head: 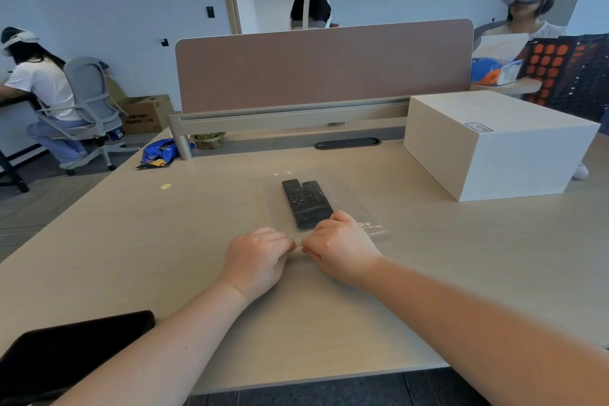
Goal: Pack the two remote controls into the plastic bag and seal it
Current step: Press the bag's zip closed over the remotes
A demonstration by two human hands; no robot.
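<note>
Two black remote controls (306, 203) lie side by side inside a clear plastic bag (275, 198) flat on the desk. The bag's near edge runs under my hands. My left hand (255, 262) pinches that edge with thumb and fingers closed on it. My right hand (339, 245) pinches the same edge right beside it, fingertips of both hands almost touching. The right hand covers the near ends of the remotes and part of the bag's mouth.
A large beige box (494, 145) stands at the right of the desk (164, 241). A pink divider panel (323, 66) closes the far side. A black tablet-like object (66, 353) lies near left. A blue snack bag (159, 152) sits far left. Other people sit behind.
</note>
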